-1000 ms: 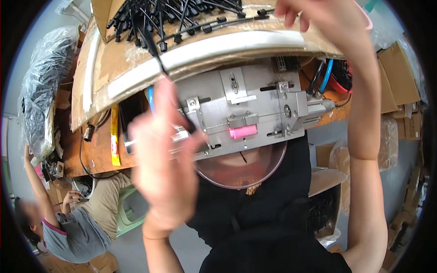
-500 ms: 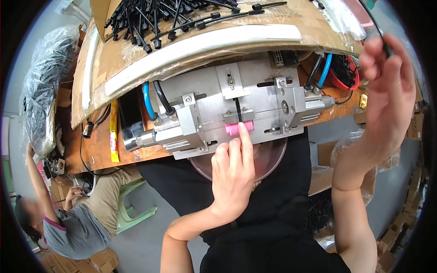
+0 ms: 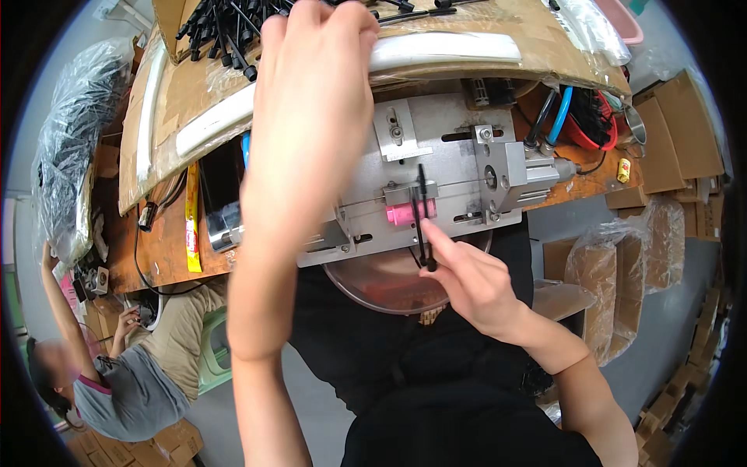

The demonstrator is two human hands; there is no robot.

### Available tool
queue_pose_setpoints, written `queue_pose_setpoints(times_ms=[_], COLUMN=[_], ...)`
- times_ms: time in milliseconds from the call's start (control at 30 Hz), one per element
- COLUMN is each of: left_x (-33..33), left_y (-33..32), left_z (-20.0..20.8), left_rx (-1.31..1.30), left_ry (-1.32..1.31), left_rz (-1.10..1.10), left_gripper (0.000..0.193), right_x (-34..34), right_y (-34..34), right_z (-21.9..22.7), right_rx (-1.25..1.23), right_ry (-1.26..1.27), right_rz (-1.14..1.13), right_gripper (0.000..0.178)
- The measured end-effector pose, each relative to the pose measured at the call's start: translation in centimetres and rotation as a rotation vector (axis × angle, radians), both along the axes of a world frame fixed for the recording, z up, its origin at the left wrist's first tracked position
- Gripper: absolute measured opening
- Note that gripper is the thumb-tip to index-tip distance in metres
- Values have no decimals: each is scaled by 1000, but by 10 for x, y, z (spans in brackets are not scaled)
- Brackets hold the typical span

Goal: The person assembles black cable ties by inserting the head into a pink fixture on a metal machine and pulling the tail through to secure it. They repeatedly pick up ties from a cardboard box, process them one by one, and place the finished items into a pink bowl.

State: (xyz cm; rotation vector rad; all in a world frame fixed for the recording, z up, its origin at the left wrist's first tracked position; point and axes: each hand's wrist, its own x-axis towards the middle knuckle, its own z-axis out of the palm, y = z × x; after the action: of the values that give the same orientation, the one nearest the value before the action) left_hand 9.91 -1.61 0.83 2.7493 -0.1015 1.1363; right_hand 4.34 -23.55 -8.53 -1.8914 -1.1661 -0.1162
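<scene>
My right hand (image 3: pixel 482 292) pinches a slim black plastic stem (image 3: pixel 421 210) between thumb and forefinger, its thick end down by the thumb. The stem stands over the pink block (image 3: pixel 401 215) on the metal fixture (image 3: pixel 373 187); whether it touches the block I cannot tell. My left hand (image 3: pixel 315 86) is raised over the cardboard, at the pile of black plastic stems (image 3: pixel 222 31). Its fingertips are cut off by the upper edge and hidden, so any grip there does not show. The left forearm covers the fixture's left side.
A translucent bowl (image 3: pixel 381 284) sits below the fixture, above my lap. Metal cylinders (image 3: pixel 537 183) with blue and black hoses flank the plate. A red basket (image 3: pixel 595 128) of black parts stands at right. At left, another person (image 3: pixel 136 389) sits near a plastic-wrapped bundle (image 3: pixel 82 132).
My left hand has left the pink block and moved up to the stem pile. My right hand has come down from the upper right, bringing a black stem over the block.
</scene>
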Motion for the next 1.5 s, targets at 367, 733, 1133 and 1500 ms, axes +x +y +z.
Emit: queue_pose_setpoints(times_ms=[367, 733, 1133, 1500], left_x=[28, 46, 0, -135], left_y=[-1, 52, 51, -73], left_z=[61, 45, 32, -61], left_rx=[-300, -109, -41, -89], left_ry=[528, 552, 299, 272], left_rz=[-121, -641, -409, -38], left_gripper=[7, 16, 40, 67], right_x=[13, 206, 185, 137], right_y=[2, 78, 117, 21], right_z=[13, 176, 190, 176], right_rx=[-127, -532, -655, 296], right_ry=[45, -393, -387, 74], right_rz=[-15, -5, -97, -128], right_gripper=[59, 19, 17, 40])
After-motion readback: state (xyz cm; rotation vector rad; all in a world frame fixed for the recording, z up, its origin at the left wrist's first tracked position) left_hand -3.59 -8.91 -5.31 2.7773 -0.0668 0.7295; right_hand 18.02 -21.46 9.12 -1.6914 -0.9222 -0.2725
